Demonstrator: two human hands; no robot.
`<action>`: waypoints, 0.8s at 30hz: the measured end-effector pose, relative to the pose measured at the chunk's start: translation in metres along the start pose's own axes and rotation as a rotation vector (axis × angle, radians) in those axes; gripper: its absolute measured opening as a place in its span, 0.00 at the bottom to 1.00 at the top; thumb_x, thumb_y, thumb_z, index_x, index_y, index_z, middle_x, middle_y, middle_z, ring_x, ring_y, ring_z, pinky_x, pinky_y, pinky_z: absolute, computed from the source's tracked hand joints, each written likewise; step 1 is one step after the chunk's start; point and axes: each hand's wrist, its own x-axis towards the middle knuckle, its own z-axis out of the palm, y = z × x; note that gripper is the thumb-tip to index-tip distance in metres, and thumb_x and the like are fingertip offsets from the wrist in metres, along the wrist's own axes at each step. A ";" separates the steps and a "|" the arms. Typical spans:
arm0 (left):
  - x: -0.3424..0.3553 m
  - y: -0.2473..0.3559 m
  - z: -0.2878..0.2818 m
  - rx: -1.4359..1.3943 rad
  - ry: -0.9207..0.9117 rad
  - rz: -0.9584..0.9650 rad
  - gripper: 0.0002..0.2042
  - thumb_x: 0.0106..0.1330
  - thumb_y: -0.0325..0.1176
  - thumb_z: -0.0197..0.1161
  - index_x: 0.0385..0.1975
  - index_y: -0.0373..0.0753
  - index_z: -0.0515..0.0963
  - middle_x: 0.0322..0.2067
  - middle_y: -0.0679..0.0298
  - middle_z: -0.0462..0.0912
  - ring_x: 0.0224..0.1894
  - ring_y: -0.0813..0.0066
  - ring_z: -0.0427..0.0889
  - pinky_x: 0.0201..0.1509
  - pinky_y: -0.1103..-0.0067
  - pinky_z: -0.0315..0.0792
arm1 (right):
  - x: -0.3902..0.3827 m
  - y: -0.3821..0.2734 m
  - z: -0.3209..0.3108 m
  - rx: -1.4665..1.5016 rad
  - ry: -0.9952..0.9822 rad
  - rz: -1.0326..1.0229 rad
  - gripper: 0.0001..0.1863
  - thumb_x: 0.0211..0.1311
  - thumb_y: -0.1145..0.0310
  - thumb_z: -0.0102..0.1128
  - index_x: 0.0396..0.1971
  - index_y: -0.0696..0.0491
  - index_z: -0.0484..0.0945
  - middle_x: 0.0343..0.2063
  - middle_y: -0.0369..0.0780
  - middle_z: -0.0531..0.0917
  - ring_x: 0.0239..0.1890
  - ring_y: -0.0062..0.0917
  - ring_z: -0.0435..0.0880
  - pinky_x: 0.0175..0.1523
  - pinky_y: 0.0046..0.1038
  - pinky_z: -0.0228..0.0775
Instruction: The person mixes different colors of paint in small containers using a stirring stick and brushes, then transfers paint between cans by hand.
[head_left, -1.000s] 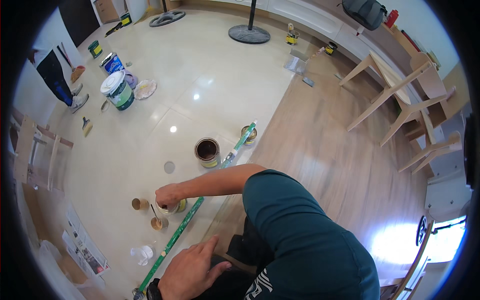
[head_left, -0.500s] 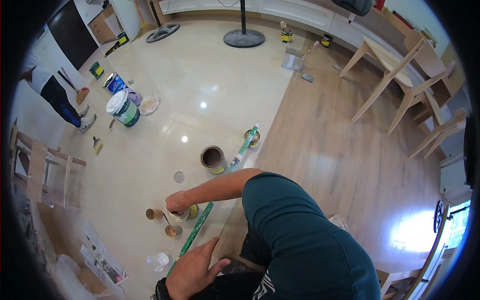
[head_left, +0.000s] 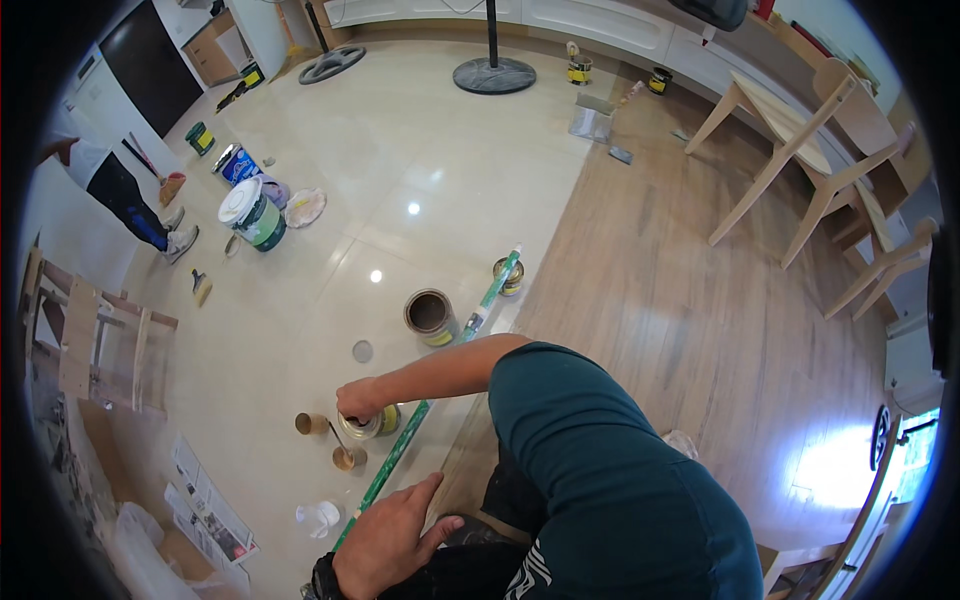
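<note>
In the head view, your right hand [head_left: 360, 400] is reaching to the mouth of a small can [head_left: 388, 420] on the pale tiled floor [head_left: 270, 350]; its fingertips are hiding, so you cannot tell what that grip is clamping, if anything. Your left hand [head_left: 390, 535] is hovering or resting over your dark-clothed leg, grip apart. Two small cups [head_left: 349, 459] are standing left of the can; a green pole [head_left: 397, 450] is lying on its right.
</note>
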 end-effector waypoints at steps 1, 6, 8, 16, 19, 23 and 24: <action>0.005 0.003 0.001 0.000 -0.006 0.029 0.32 0.74 0.51 0.61 0.65 0.28 0.68 0.53 0.39 0.81 0.55 0.41 0.81 0.58 0.60 0.75 | -0.009 0.010 0.008 -0.012 0.023 0.035 0.07 0.53 0.70 0.63 0.24 0.57 0.87 0.27 0.50 0.87 0.35 0.47 0.88 0.39 0.44 0.81; 0.012 0.018 0.001 -0.042 -0.011 0.125 0.32 0.74 0.51 0.61 0.66 0.30 0.68 0.51 0.38 0.82 0.54 0.41 0.81 0.57 0.59 0.75 | -0.024 0.022 0.018 0.018 0.002 0.023 0.07 0.54 0.70 0.63 0.26 0.56 0.87 0.27 0.51 0.87 0.36 0.47 0.88 0.41 0.45 0.81; 0.004 0.017 -0.001 -0.048 0.005 0.101 0.31 0.74 0.50 0.62 0.66 0.31 0.68 0.50 0.39 0.82 0.53 0.41 0.82 0.56 0.59 0.75 | -0.009 0.004 0.005 0.050 -0.004 -0.027 0.07 0.54 0.69 0.64 0.28 0.55 0.88 0.27 0.50 0.87 0.36 0.47 0.88 0.42 0.45 0.81; 0.012 0.007 0.008 -0.106 -0.007 0.261 0.30 0.73 0.47 0.62 0.66 0.32 0.68 0.39 0.48 0.83 0.42 0.45 0.83 0.47 0.62 0.76 | -0.035 0.048 0.027 0.099 -0.011 0.103 0.06 0.46 0.68 0.66 0.26 0.51 0.86 0.28 0.47 0.87 0.34 0.46 0.86 0.42 0.44 0.80; -0.002 -0.001 0.015 -0.084 0.094 0.265 0.29 0.74 0.46 0.61 0.64 0.29 0.67 0.38 0.51 0.82 0.42 0.47 0.82 0.47 0.63 0.76 | -0.008 0.021 0.002 -0.024 -0.142 -0.028 0.06 0.51 0.69 0.66 0.28 0.52 0.89 0.32 0.49 0.88 0.39 0.46 0.88 0.48 0.44 0.82; -0.006 -0.009 0.028 -0.061 0.147 0.294 0.29 0.73 0.47 0.61 0.61 0.27 0.68 0.40 0.52 0.83 0.45 0.50 0.83 0.50 0.62 0.76 | -0.009 0.013 -0.001 0.023 -0.089 0.102 0.07 0.52 0.67 0.66 0.29 0.52 0.89 0.32 0.48 0.88 0.38 0.46 0.87 0.49 0.45 0.81; -0.006 -0.010 0.029 -0.059 0.161 0.307 0.29 0.72 0.47 0.62 0.61 0.27 0.69 0.41 0.52 0.83 0.45 0.51 0.83 0.51 0.62 0.76 | -0.011 0.018 0.004 -0.023 -0.066 0.122 0.07 0.52 0.67 0.67 0.30 0.53 0.88 0.32 0.48 0.88 0.38 0.46 0.87 0.49 0.45 0.81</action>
